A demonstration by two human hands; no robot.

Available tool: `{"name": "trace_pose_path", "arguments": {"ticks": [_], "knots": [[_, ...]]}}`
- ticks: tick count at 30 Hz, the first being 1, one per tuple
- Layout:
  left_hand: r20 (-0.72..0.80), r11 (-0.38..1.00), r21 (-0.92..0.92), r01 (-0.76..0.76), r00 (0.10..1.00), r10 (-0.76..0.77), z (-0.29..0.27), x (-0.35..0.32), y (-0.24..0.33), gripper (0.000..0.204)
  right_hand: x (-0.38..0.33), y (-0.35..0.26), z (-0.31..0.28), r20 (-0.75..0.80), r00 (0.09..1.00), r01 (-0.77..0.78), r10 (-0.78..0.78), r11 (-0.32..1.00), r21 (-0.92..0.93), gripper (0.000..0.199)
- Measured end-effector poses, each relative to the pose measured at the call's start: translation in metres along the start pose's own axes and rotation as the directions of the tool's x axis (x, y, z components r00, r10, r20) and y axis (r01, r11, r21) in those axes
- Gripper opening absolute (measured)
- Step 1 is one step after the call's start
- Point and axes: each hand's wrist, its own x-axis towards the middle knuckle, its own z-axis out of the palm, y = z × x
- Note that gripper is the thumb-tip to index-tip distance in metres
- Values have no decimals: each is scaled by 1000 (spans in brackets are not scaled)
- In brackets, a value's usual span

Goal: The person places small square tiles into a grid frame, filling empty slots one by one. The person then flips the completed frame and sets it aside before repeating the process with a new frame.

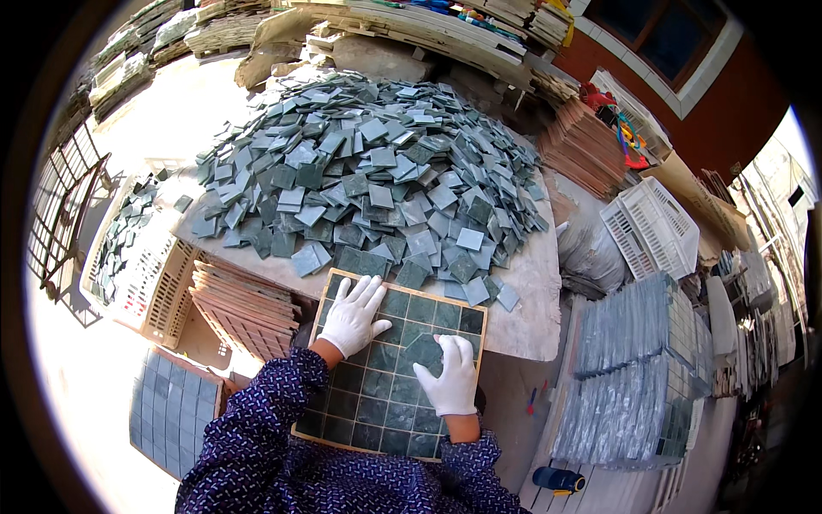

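A wooden-framed tray (368, 449) of square dark green stone tiles lies in front of me, set in rows with thin light gaps. My left hand (354, 317), in a white glove, rests flat on the tiles at the upper left, fingers stretched out. Toward the right side, my gloved right hand (452, 377) has its thumb and fingers bent round the edge of a green tile (417, 349), which sits slightly askew over the rows. Just beyond the tray, a large heap of loose grey-green tiles (377, 163) covers the pale tabletop (535, 321).
Left of the table stand a cream crate (171, 287) of tiles, stacked brown trays (244, 308) and a filled tile tray (175, 411). On the right are plastic-wrapped tile stacks (612, 368), a white crate (651, 227) and a dark blue bottle (558, 480).
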Motion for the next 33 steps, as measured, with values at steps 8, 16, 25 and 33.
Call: {"name": "trace_pose_path", "arguments": {"ticks": [8, 16, 25, 33], "knots": [[620, -140, -784, 605, 768, -158, -60, -78, 55, 42, -16, -39, 5, 393, 920, -113, -3, 955, 273, 65], [-60, 54, -998, -27, 343, -937, -175, -122, -215, 19, -22, -19, 3, 275, 956, -188, 102, 933, 308, 50], [-134, 452, -817, 359, 645, -753, -113, -93, -171, 47, 22, 8, 31, 240, 970, -17, -26, 985, 174, 45], [-140, 936, -103, 337, 927, -349, -41, -6, -68, 68, 100, 3, 78, 169, 929, 355, -330, 923, -147, 57]]}}
